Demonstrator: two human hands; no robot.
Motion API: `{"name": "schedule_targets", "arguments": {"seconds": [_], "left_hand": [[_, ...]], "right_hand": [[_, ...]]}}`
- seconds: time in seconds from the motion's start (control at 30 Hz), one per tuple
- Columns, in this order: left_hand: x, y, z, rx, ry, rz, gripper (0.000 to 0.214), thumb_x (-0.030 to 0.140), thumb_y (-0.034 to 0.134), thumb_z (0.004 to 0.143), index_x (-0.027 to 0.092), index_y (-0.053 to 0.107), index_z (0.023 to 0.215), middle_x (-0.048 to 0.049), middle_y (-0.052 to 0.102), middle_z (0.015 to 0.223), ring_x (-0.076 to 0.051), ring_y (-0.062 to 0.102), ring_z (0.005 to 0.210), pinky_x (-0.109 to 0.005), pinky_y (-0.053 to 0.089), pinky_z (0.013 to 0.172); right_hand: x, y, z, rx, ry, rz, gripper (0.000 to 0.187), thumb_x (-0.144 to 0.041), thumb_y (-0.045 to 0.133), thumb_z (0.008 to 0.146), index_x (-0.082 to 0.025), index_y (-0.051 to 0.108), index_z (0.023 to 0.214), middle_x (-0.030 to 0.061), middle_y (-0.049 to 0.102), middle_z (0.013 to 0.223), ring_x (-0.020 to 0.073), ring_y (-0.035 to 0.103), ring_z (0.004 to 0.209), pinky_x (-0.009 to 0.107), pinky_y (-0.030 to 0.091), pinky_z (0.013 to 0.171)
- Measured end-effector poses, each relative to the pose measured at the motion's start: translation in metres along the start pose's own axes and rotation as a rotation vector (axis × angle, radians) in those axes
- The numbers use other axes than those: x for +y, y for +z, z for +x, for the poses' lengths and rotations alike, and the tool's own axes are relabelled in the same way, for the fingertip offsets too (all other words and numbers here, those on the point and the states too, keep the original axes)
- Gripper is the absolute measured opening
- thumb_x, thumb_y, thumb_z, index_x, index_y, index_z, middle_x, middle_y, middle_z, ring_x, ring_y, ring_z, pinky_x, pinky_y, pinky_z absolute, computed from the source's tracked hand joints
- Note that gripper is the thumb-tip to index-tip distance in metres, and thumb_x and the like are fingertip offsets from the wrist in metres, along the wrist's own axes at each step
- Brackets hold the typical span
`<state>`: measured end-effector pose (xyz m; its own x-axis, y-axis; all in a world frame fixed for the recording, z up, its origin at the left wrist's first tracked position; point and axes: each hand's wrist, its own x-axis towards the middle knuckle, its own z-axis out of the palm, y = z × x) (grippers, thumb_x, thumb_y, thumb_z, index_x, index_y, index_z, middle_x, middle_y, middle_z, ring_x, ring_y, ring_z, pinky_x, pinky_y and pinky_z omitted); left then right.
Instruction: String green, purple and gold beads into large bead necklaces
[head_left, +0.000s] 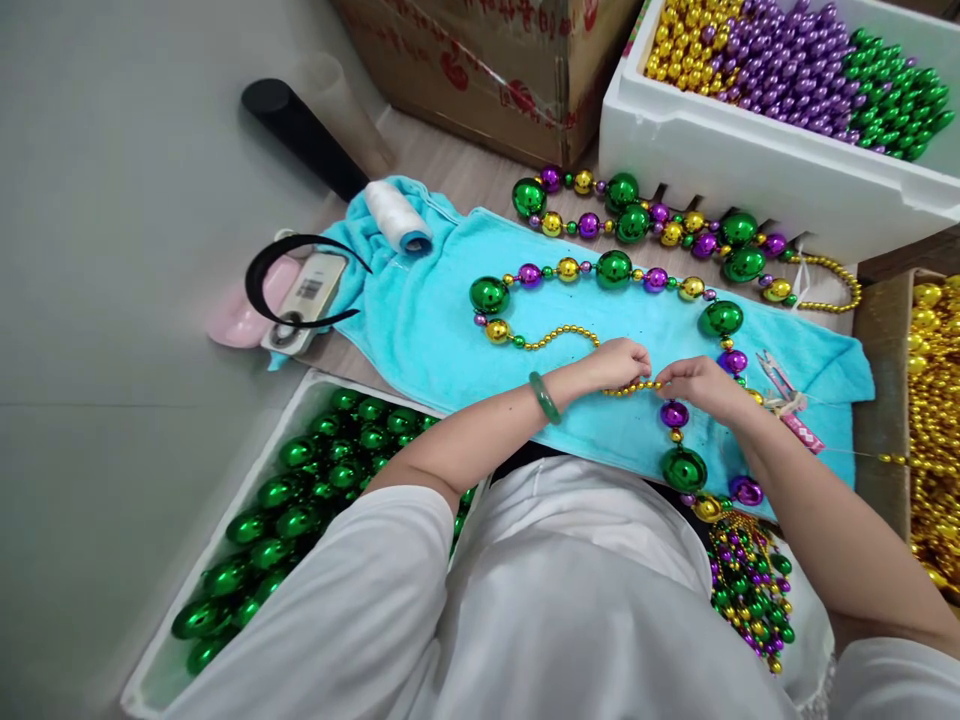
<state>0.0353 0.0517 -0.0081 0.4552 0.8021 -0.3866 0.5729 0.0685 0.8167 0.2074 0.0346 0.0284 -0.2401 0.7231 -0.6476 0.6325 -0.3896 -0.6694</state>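
One strand of small, round, shiny gold beads

Lies crosswise between your hands. Right hand: fingertips pinching its right-hand stretch. Left hand: fingers bunched just beside it, grip unclear; both equally near. Beneath: turquoise plush towel. Farthest: white foam box.

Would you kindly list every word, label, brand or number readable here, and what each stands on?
No text here is legible.
Cardboard box: red printed characters, too blurred to read.
Barcode label on the pale flat item by the black headband: any print is too small to read.
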Motion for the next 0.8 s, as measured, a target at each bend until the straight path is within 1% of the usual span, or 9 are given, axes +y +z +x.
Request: {"name": "schedule_targets", "arguments": {"seconds": [0.07, 0.13, 0.17, 0.23, 0.33, 0.43, 0.5, 0.6, 0.8], "left_hand": [[0.003, 0.001, -0.014, 0.287, 0.16, 0.213, 0.02, 0.021, 0.048, 0.087, 0.014, 0.066, 0.085, -0.0074, 0.066, 0.083, -0.018, 0.06, 0.081, -0.031, 0.046, 0.077], [0.006, 0.008, -0.034, 0.477, 0.326, 0.334, 0.027, 0.024, 0.042, 0.092, 0.013, 0.067, 0.095, -0.0108, 0.066, 0.095, -0.02, 0.058, 0.095, -0.034, 0.044, 0.087], [0.006, 0.014, -0.045, 0.494, 0.388, 0.352, 0.029, 0.026, 0.041, 0.094, 0.014, 0.067, 0.097, -0.0108, 0.066, 0.096, -0.02, 0.058, 0.096, -0.034, 0.044, 0.088], [0.005, 0.029, -0.065, 0.393, 0.449, 0.332, 0.03, 0.028, 0.042, 0.095, 0.016, 0.069, 0.093, -0.008, 0.068, 0.09, -0.018, 0.06, 0.089, -0.031, 0.046, 0.083], [-0.002, 0.052, -0.083, 0.24, 0.387, 0.316, 0.031, 0.031, 0.043, 0.095, 0.017, 0.07, 0.087, -0.0054, 0.068, 0.081, -0.016, 0.061, 0.079, -0.027, 0.048, 0.072], [-0.01, 0.063, -0.089, 0.405, 0.426, 0.448, 0.03, 0.031, 0.044, 0.094, 0.018, 0.07, 0.092, -0.0086, 0.067, 0.089, -0.019, 0.061, 0.084, -0.033, 0.049, 0.076], [-0.013, 0.064, -0.089, 0.55, 0.598, 0.522, 0.025, 0.025, 0.046, 0.092, 0.02, 0.069, 0.099, -0.0093, 0.067, 0.096, -0.021, 0.06, 0.09, -0.037, 0.05, 0.081], [-0.016, 0.067, -0.085, 0.611, 0.755, 0.479, 0.025, 0.017, 0.046, 0.091, 0.019, 0.066, 0.106, -0.0083, 0.067, 0.097, -0.019, 0.061, 0.091, -0.033, 0.052, 0.082], [-0.018, 0.078, -0.068, 0.586, 0.561, 0.155, 0.025, 0.015, 0.04, 0.094, 0.016, 0.059, 0.109, -0.0095, 0.066, 0.113, -0.016, 0.063, 0.104, -0.031, 0.053, 0.09]], "right_hand": [[-0.001, -0.004, 0.003, -0.003, 0.053, 0.099, 0.023, -0.032, 0.069, 0.05, -0.015, 0.065, 0.066, -0.0058, 0.045, 0.047, 0.0073, 0.031, 0.046, 0.024, 0.022, 0.047], [-0.002, -0.006, 0.003, -0.004, 0.091, 0.139, 0.026, -0.032, 0.071, 0.047, -0.015, 0.065, 0.065, -0.0061, 0.044, 0.045, 0.0066, 0.03, 0.044, 0.024, 0.018, 0.044], [-0.002, -0.007, 0.004, -0.006, 0.101, 0.148, 0.026, -0.032, 0.071, 0.046, -0.014, 0.065, 0.065, -0.0061, 0.044, 0.044, 0.0063, 0.029, 0.043, 0.024, 0.017, 0.043], [-0.003, -0.006, 0.004, -0.007, 0.116, 0.153, 0.027, -0.031, 0.072, 0.045, -0.014, 0.064, 0.064, -0.0066, 0.043, 0.042, 0.0058, 0.027, 0.041, 0.024, 0.015, 0.042], [-0.004, -0.005, 0.007, 0.004, 0.145, 0.154, 0.025, -0.028, 0.072, 0.043, -0.015, 0.062, 0.063, -0.0078, 0.039, 0.038, 0.0054, 0.025, 0.039, 0.024, 0.013, 0.041], [-0.003, -0.006, 0.009, 0.004, 0.156, 0.127, 0.023, -0.026, 0.071, 0.045, -0.015, 0.062, 0.063, -0.0083, 0.037, 0.036, 0.0057, 0.025, 0.037, 0.024, 0.012, 0.04], [-0.004, -0.006, 0.01, -0.001, 0.158, 0.095, 0.02, -0.025, 0.071, 0.047, -0.016, 0.061, 0.062, -0.0082, 0.035, 0.036, 0.006, 0.024, 0.037, 0.025, 0.012, 0.04], [-0.005, -0.005, 0.01, -0.023, 0.171, 0.069, 0.015, -0.022, 0.069, 0.048, -0.017, 0.061, 0.06, -0.0076, 0.035, 0.036, 0.0065, 0.024, 0.037, 0.025, 0.013, 0.039], [-0.011, -0.001, 0.004, -0.015, 0.169, 0.094, 0.013, -0.018, 0.063, 0.049, -0.016, 0.061, 0.061, -0.0074, 0.035, 0.038, 0.0065, 0.024, 0.039, 0.024, 0.013, 0.039]]}}
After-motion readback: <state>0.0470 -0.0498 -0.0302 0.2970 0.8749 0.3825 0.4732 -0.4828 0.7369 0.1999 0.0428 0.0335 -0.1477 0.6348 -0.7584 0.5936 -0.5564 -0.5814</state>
